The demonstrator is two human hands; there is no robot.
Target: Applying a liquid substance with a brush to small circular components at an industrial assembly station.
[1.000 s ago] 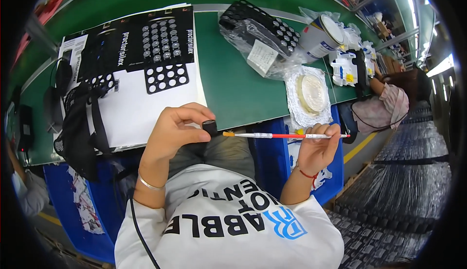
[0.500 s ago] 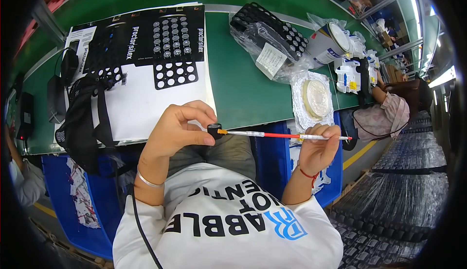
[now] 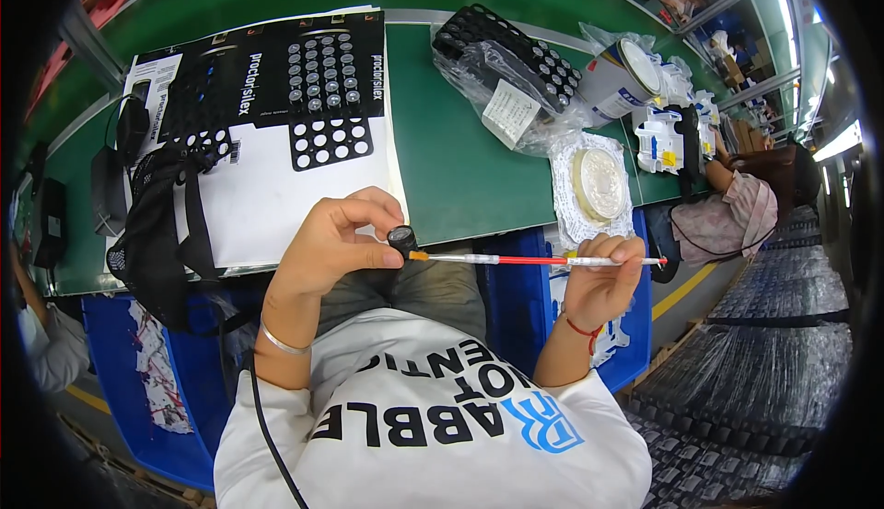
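I see my left hand pinching a small black cap at the rod's left end; my right hand grips its right end — long axis level, just off the table's near edge, over my lap.

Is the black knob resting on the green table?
No, the left hand pinches the black knob in the air, off the green table.

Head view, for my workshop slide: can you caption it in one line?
Left hand pinches a small black cap against a thin red-and-white stick held by the right hand, above a green workbench.
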